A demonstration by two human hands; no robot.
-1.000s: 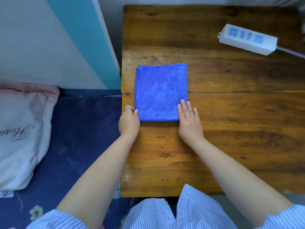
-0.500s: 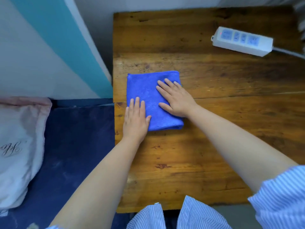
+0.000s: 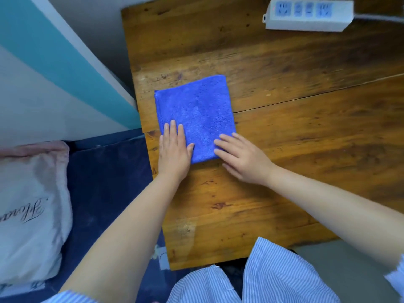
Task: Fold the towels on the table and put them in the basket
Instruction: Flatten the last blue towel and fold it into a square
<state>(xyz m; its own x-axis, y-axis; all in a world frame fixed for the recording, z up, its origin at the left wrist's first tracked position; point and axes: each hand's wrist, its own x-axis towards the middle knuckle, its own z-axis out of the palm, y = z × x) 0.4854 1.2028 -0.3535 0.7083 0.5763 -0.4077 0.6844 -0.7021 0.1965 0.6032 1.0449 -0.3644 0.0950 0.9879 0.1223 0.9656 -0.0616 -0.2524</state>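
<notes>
A blue towel [image 3: 196,110], folded into a small square, lies flat on the wooden table [image 3: 284,138] near its left edge. My left hand [image 3: 173,150] presses flat on the towel's near left corner with straight fingers. My right hand [image 3: 239,157] lies flat across the near right corner, fingers straight and pointing left, partly on the towel and partly on the wood. No basket is in view.
A white power strip [image 3: 308,15] with its cable sits at the table's far right. Left of the table are a teal and white wall panel [image 3: 54,73], a dark blue mat [image 3: 105,193] and a pale pillow [image 3: 28,211].
My right hand has slid from the towel's middle back to its near right corner. My left hand stays pressed on the near left corner.
</notes>
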